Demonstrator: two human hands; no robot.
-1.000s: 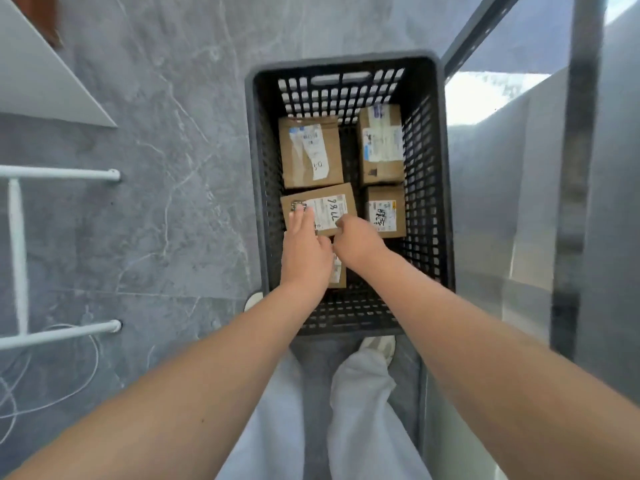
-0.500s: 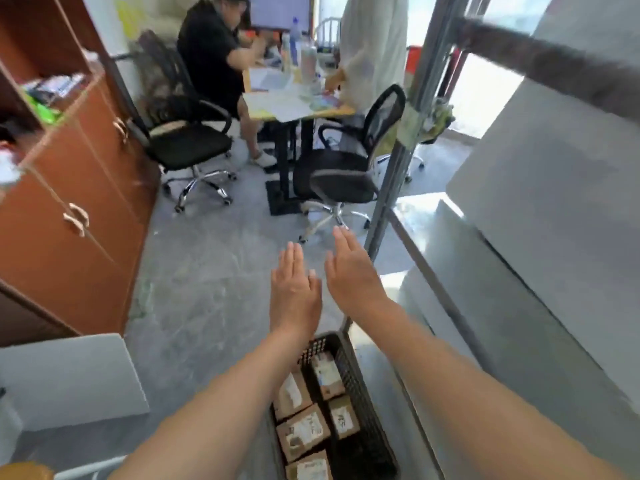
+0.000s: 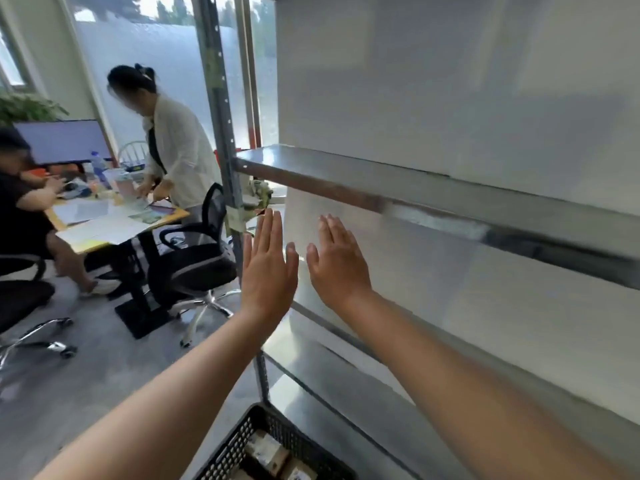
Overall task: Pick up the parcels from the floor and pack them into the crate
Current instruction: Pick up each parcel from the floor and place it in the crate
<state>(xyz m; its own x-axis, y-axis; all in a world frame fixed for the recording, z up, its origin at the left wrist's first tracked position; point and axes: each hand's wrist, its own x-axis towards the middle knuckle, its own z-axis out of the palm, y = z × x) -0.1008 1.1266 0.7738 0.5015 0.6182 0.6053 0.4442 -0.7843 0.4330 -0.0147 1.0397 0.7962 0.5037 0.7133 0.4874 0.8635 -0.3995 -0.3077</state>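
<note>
Parcels (image 3: 267, 451) lie in the black crate (image 3: 235, 448) at the bottom edge of the view. The crate stands on the floor (image 3: 104, 368) just beside the foot of a metal rack. Only its far end shows, with a few brown boxes bearing white labels inside.

Both hands are raised well above the crate, side by side but apart, and hold nothing. The left hand (image 3: 268, 271) is flat, its back toward the camera and its fingers (image 3: 272, 233) straight and together, just right of the rack's post (image 3: 221, 133). The right hand (image 3: 337, 265) is flat too, with straight fingers (image 3: 334, 237), below a steel shelf (image 3: 415, 192).

Left of the rack are a desk (image 3: 114, 225) covered with papers, a black chair (image 3: 197, 251) and a monitor (image 3: 62, 140). One person (image 3: 176, 157) stands at the desk, and another (image 3: 20, 206) sits.
</note>
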